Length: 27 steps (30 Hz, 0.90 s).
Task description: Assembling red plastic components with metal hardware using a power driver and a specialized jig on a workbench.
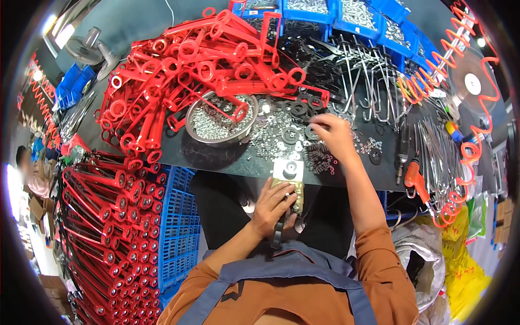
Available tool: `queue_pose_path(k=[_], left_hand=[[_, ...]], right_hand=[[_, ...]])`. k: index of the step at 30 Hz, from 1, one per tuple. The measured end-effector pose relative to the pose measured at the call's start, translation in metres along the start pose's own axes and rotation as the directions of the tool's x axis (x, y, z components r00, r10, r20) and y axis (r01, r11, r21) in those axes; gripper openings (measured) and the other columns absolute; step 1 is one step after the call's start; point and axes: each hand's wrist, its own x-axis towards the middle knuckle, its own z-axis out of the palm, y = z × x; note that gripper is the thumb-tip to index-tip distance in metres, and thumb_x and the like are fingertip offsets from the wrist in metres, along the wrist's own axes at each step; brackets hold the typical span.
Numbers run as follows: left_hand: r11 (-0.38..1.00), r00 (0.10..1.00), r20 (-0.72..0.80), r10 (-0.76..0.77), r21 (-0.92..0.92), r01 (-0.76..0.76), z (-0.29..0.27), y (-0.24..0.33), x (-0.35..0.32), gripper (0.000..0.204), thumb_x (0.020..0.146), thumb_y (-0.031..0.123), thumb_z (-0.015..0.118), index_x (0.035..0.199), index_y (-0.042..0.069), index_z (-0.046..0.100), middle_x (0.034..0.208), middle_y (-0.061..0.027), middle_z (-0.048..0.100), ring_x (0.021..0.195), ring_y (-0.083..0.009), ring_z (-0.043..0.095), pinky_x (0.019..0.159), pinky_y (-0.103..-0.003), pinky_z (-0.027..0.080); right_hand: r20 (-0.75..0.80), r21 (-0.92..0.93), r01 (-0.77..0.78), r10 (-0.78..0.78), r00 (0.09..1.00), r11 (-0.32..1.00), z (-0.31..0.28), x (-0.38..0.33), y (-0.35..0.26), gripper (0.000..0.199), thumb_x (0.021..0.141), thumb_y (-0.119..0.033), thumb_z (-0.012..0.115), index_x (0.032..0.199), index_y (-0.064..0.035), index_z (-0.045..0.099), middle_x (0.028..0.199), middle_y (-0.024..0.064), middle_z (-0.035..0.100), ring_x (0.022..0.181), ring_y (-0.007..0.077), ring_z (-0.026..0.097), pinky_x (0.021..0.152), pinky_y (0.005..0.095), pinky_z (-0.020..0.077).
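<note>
My left hand (271, 208) wraps over a brass-coloured block (297, 196) at the near edge of the bench. At the block's far end is a white plate with a dark round ring (290, 169) on it. A black handle-like part (278, 234) shows below the left fingers; what it belongs to is hidden. My right hand (335, 134) is over the bench, fingers curled together at a flat grey ring (311, 131). I cannot make out what the fingertips hold. Several black rings (299, 108) lie just beyond them, and small springs (319, 161) lie nearer.
Red tubular frames (238, 54) are heaped at the back left, behind a metal bowl (190, 129) of small parts. Blue bins (357, 15) line the back. An orange power driver (416, 177) and coiled air hose (470, 151) are at right. A blue crate (181, 216) stands left.
</note>
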Motion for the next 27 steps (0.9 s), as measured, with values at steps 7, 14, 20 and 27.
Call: queue_pose_path(k=[7, 14, 20, 27], left_hand=[[0.999, 0.999, -0.007, -0.034, 0.009, 0.034, 0.0, 0.006, 0.004, 0.042, 0.071, 0.017, 0.071, 0.109, 0.004, 0.062, 0.119, -0.0134, 0.06, 0.114, -0.0314, 0.055, 0.105, -0.054, 0.032], [1.0, 1.0, -0.03, -0.01, -0.008, 0.01, 0.006, 0.004, 0.001, 0.045, 0.069, 0.016, 0.071, 0.112, 0.006, 0.061, 0.12, -0.0127, 0.059, 0.113, -0.0325, 0.055, 0.104, -0.054, 0.033], [0.998, 0.998, -0.052, -0.036, 0.054, 0.039, 0.002, 0.006, -0.002, 0.048, 0.067, 0.018, 0.074, 0.111, 0.006, 0.061, 0.119, -0.0129, 0.059, 0.112, -0.032, 0.055, 0.102, -0.053, 0.035], [0.993, 0.997, -0.047, -0.063, 0.101, 0.067, 0.0, 0.019, 0.006, 0.049, 0.069, 0.024, 0.076, 0.111, 0.004, 0.06, 0.119, -0.0142, 0.058, 0.114, -0.0327, 0.053, 0.102, -0.053, 0.035]], right_hand=[[0.266, -0.538, 0.277, -0.152, 0.952, 0.796, 0.086, 0.08, 0.012, 0.013, 0.071, -0.004, 0.062, 0.082, -0.0016, 0.068, 0.091, 0.0178, 0.066, 0.087, 0.0344, 0.064, 0.075, 0.0405, 0.0524], [0.291, -0.709, 0.338, -0.179, 0.94, 0.619, 0.101, 0.095, 0.032, 0.014, 0.071, -0.008, 0.062, 0.079, 0.0012, 0.068, 0.09, 0.018, 0.065, 0.092, 0.0316, 0.062, 0.073, 0.0416, 0.0538], [0.319, -0.542, 0.356, -0.205, 0.925, 0.762, 0.059, 0.058, -0.001, 0.02, 0.072, -0.02, 0.071, 0.082, -0.0028, 0.067, 0.095, 0.0138, 0.059, 0.095, 0.0316, 0.057, 0.078, 0.0422, 0.0494], [0.477, -0.46, 0.287, -0.039, 0.878, 0.84, 0.034, 0.005, -0.004, 0.019, 0.068, -0.01, 0.07, 0.086, -0.0044, 0.068, 0.098, 0.0111, 0.059, 0.094, 0.0323, 0.058, 0.085, 0.0404, 0.0459]])
